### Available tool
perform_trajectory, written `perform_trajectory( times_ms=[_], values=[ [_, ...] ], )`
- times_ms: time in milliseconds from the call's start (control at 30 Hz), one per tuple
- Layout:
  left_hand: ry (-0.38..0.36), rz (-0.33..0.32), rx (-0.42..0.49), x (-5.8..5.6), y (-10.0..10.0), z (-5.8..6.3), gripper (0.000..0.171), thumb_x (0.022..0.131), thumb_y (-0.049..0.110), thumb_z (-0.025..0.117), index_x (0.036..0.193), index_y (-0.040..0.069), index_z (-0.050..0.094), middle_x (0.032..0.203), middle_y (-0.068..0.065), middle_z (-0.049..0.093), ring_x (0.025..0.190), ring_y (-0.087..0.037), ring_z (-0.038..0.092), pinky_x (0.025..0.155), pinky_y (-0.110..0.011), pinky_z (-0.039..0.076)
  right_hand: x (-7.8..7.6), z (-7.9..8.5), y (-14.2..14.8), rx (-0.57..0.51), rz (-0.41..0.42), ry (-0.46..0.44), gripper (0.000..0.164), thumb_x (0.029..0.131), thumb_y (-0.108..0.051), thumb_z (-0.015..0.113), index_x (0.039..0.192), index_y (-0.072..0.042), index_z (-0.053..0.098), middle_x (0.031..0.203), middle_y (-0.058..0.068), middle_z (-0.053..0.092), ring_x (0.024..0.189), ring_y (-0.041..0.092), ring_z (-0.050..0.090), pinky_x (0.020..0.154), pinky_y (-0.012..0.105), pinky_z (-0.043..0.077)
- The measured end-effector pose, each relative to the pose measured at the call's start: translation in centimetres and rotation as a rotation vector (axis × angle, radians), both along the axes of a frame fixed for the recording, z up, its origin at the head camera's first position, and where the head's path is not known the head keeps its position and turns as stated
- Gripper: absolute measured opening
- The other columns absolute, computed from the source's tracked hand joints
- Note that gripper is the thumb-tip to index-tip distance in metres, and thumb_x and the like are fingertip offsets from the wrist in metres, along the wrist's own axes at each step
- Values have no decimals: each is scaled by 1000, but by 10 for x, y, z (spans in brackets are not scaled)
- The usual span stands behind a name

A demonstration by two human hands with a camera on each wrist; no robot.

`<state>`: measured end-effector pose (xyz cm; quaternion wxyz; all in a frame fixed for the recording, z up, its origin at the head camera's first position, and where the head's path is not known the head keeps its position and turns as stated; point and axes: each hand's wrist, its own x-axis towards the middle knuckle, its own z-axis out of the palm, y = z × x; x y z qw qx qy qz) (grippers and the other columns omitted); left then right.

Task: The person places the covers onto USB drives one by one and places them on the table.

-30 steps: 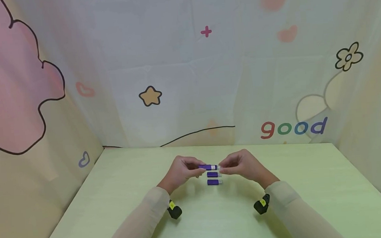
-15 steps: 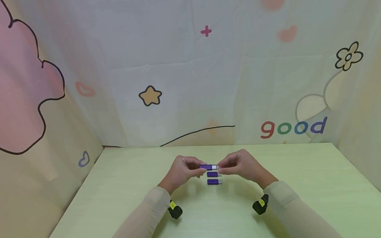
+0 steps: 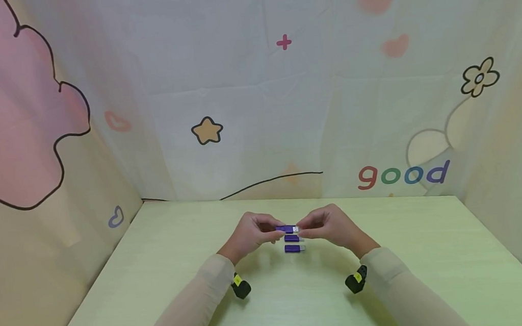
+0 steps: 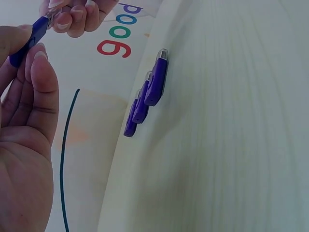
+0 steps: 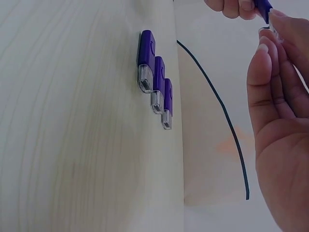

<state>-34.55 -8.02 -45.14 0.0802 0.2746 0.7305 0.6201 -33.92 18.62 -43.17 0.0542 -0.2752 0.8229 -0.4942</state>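
Observation:
Above the table my left hand (image 3: 250,234) pinches the purple body of a USB stick (image 3: 287,229) between thumb and fingers. Its metal connector points to the right. My right hand (image 3: 328,225) pinches a clear cap (image 5: 276,33) at the connector end; its fingertips hide part of it, and how far the cap sits over the connector I cannot tell. Three more purple USB sticks with clear caps lie in a row on the table, seen in the right wrist view: a near one (image 5: 147,50), a middle one (image 5: 159,77) and a far one (image 5: 168,96).
A pale wood-grain table (image 3: 272,305) lies under both arms. Printed cloth (image 3: 250,148) hangs behind it and on both sides. Each wrist carries a small black camera, a left one (image 3: 241,287) and a right one (image 3: 355,281).
My right hand has moved slightly left, closing in on the left hand, and its fingertips now stand nearer the held stick's connector. The sticks on the table have stayed in place.

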Motion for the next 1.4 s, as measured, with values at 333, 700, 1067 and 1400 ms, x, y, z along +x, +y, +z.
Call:
perform_trajectory(
  times_ms=[333, 700, 1067, 1400],
  values=[
    [42, -19, -45, -2, 1, 2, 15, 88, 12, 82, 102, 8, 81, 94, -4, 78, 72, -16, 66, 75, -54, 60, 1, -1, 0, -27, 19, 13, 16, 87, -22, 83, 100, -12, 82, 96, 6, 80, 82, 16, 72, 76, 29, 60],
    [40, -28, -47, -4, 2, 2, 15, 87, 13, 83, 101, 9, 81, 92, -4, 78, 71, -15, 65, 70, -46, 59, 1, -2, -1, -39, 21, 10, 17, 88, -22, 83, 101, -12, 82, 97, 6, 80, 84, 18, 73, 78, 29, 61],
    [34, -23, -52, -3, 4, 0, 15, 87, 14, 83, 101, 10, 82, 91, -3, 78, 70, -14, 65, 67, -42, 57, 3, -1, -2, -44, 19, 12, 16, 88, -19, 82, 101, -10, 82, 98, 8, 80, 85, 17, 73, 78, 28, 61],
    [66, -23, -108, -6, 6, 1, 14, 87, 17, 83, 100, 13, 82, 88, -3, 78, 68, -13, 63, 65, -44, 56, 3, -2, -3, -38, 5, 26, 17, 88, -19, 82, 102, -10, 82, 97, 8, 80, 84, 17, 73, 77, 27, 61]
  ],
)
